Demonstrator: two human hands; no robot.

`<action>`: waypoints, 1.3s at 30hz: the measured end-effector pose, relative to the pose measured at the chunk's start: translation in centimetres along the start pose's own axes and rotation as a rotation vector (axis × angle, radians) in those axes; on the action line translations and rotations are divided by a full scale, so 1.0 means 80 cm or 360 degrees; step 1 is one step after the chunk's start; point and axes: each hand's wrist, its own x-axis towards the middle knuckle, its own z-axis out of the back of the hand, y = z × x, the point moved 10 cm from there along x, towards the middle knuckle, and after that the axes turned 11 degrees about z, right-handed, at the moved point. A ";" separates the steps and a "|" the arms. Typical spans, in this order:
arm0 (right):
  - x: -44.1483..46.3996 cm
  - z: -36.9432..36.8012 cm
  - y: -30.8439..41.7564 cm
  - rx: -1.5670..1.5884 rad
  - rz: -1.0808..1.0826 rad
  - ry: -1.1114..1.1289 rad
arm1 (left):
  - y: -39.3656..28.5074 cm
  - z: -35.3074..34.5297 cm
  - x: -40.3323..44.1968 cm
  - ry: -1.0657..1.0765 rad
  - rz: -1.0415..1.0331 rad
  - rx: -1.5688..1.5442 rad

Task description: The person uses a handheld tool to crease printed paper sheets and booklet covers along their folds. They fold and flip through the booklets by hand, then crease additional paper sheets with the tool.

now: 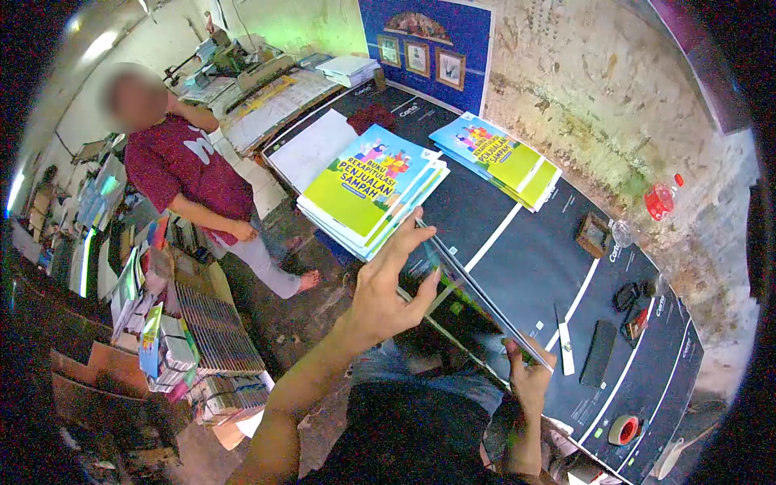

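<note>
The thin book (477, 301) is tilted nearly edge-on over the desk's (517, 279) near edge. The left hand (390, 287) has its fingers curled at one end, thumb parted from them; whether that thumb presses the cover cannot be told. The right hand (529, 373) pinches the other end. Light, even support at both ends should keep the covers from bowing or creasing

The paper booklets (364, 190) at the table's (517, 267) far-left corner have glossy printed covers; the tabletop looks smooth and dark; the wall (598, 89) behind is rough.
</note>
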 end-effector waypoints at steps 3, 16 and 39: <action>0.003 0.005 0.022 -0.0149 0.0020 -0.0038 | -0.001 0.001 0.000 0.0024 0.0038 -0.0011; 0.014 0.017 -0.015 -0.0134 0.0126 -0.0160 | -0.011 0.012 0.011 0.0119 -0.0207 -0.0132; 0.078 -0.022 0.180 0.0158 0.0646 0.0666 | -0.098 0.100 0.105 -0.0607 -0.0853 0.0155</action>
